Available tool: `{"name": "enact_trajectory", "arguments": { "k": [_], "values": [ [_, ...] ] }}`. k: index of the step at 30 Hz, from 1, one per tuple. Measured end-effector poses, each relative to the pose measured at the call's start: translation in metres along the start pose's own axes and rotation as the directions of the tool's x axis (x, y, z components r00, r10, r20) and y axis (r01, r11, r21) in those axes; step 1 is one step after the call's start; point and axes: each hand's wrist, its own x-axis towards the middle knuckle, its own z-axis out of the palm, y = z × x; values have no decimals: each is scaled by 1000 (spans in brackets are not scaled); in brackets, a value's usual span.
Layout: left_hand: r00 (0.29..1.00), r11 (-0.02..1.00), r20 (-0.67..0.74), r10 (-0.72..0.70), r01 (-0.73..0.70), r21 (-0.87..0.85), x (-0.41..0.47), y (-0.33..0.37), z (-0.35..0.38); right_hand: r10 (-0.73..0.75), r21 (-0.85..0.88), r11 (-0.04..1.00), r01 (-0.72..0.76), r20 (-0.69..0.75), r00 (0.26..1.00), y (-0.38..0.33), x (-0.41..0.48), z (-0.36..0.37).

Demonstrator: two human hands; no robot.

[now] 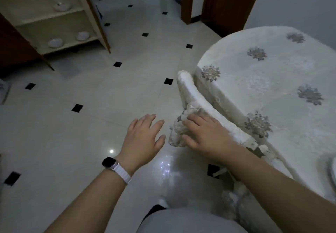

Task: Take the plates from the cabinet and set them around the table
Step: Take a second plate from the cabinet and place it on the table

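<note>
An open cream cabinet (60,21) stands at the upper left. Its upper shelf holds one white plate (62,6). Its bottom shelf holds two more, a left plate (55,43) and a right plate (82,36). The round table (283,80), under a white floral cloth, fills the right side. A plate's rim (332,171) shows at the table's right edge, mostly cut off. My left hand (143,140), with a watch on the wrist, hovers open above the floor and holds nothing. My right hand (203,134) rests flat on the cloth-covered back of a chair (190,94) beside the table.
White floor tiles with small black squares (116,91) stretch between the cabinet and the table. A wooden door frame (187,0) and a dark wooden door (227,5) stand at the back. A dark cabinet side (12,47) is at the far left.
</note>
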Motion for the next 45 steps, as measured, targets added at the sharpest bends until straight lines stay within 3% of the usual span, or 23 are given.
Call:
{"name": "enact_trajectory", "arguments": {
  "k": [7, 20, 30, 37, 45],
  "values": [
    [982, 985, -89, -169, 166, -46, -33, -86, -27, -130, -31, 991, 131, 33, 991, -71, 69, -3],
    [913, 922, -130, -387, 388, -21, -47, -163, -39, -345, -5, 937, 349, 130, 930, -132, 182, 23],
    [890, 888, -59, -452, 455, 72, 70, -222, -48, -405, 54, 914, 401, 132, 905, -101, 326, 27],
    [887, 885, -118, -446, 457, 85, 164, -249, -65, -448, 36, 894, 447, 100, 888, -66, 422, 3],
    [856, 854, -138, -498, 512, 89, 196, -299, -76, -477, 64, 879, 472, 100, 873, -78, 492, 1]
  ]
}}
